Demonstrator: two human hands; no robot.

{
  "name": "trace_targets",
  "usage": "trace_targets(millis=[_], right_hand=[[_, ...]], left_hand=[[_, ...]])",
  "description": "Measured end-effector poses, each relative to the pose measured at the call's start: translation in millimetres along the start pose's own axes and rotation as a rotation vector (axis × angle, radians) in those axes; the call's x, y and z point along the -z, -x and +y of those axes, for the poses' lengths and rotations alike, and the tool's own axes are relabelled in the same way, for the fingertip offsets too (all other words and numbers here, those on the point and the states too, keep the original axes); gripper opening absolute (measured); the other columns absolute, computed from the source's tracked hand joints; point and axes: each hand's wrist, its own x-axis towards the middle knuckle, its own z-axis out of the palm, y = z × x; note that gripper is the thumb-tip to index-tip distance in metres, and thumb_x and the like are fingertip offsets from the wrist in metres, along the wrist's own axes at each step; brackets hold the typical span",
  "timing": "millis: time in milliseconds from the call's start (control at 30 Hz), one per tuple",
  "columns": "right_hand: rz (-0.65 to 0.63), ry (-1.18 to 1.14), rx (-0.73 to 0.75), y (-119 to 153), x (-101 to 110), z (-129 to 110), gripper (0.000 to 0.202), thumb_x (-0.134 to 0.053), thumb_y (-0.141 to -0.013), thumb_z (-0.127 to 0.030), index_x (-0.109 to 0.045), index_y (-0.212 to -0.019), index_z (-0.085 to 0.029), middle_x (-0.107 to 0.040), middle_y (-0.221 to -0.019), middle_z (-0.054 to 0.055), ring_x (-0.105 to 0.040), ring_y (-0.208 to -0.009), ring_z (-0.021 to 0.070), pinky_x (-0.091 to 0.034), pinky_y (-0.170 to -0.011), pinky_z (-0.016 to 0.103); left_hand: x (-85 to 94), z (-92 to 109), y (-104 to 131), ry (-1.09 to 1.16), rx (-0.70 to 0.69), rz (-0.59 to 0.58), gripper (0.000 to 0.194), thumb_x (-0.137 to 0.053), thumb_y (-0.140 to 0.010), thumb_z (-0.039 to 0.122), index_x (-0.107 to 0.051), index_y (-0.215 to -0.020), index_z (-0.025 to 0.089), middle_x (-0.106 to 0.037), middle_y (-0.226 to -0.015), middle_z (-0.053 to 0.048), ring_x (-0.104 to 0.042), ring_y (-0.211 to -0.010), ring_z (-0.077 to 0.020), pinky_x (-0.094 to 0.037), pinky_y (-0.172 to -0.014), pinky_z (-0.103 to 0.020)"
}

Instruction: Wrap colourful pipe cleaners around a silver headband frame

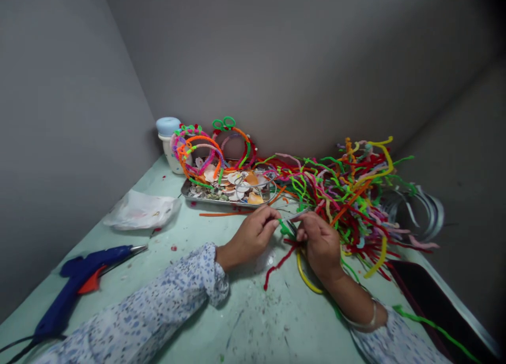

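My left hand (255, 232) pinches a short green pipe cleaner (284, 228) between thumb and fingertips. Close against it, my right hand (320, 245) is closed on what look like scissors, with dark metal blades (292, 227) at the green piece and a yellow handle loop (306, 277) below the palm. The grip itself is partly hidden by the fingers. A red pipe cleaner (276, 269) trails onto the table under both hands. A thin pale band (296, 215), perhaps a headband, shows at the fingertips.
A heap of coloured pipe cleaners (336, 190) lies behind my right hand. A metal tray (213, 199) holds shells, with decorated headbands (197, 148) on it. Also around are a bottle (168, 137), a plastic bag (142, 210), a blue glue gun (75, 290), metal bands (432, 216) and a dark flat device (427, 295).
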Motion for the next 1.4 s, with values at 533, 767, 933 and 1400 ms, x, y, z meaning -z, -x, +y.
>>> trace_targets(millis=[533,767,933,1400], right_hand=[[-0.016,-0.230,-0.256,-7.7,-2.9,2.4,0.024,-0.070,-0.082,-0.042,-0.067,-0.077,-0.019,-0.053,-0.047,-0.006,-0.043,-0.044,0.0106,-0.036,-0.046,0.023],[-0.041,-0.230,-0.273,-8.5,-2.2,3.2,0.026,-0.068,-0.083,-0.044,-0.065,-0.076,-0.019,-0.052,-0.047,-0.005,-0.042,-0.044,0.0107,-0.033,-0.046,0.024],[-0.062,-0.252,-0.282,-9.0,-1.8,3.1,0.026,-0.068,-0.083,-0.043,-0.064,-0.073,-0.019,-0.052,-0.048,-0.005,-0.042,-0.044,0.0105,-0.034,-0.047,0.024],[-0.106,-0.326,-0.329,-10.1,-2.4,2.6,0.026,-0.069,-0.082,-0.041,-0.062,-0.071,-0.019,-0.054,-0.050,-0.004,-0.043,-0.046,0.0096,-0.034,-0.048,0.023]], left_hand=[[0.1,-1.7,-2.6,0.147,0.153,-0.113,0.014,-0.052,-0.087,0.025,-0.061,-0.086,0.014,-0.058,-0.080,-0.002,-0.050,-0.076,-0.0145,-0.040,-0.068,-0.026],[0.3,3.0,-2.7,0.207,0.169,-0.130,0.014,-0.052,-0.088,0.023,-0.062,-0.084,0.015,-0.059,-0.079,-0.004,-0.051,-0.074,-0.0158,-0.041,-0.068,-0.029],[-0.3,2.7,-2.8,0.206,0.135,-0.141,0.012,-0.049,-0.089,0.020,-0.060,-0.083,0.018,-0.060,-0.081,-0.004,-0.053,-0.079,-0.0172,-0.043,-0.073,-0.031],[-0.9,4.2,-1.8,0.433,0.254,-0.178,0.017,-0.049,-0.089,0.026,-0.055,-0.075,0.019,-0.048,-0.069,0.000,-0.044,-0.066,-0.0146,-0.036,-0.066,-0.030]])
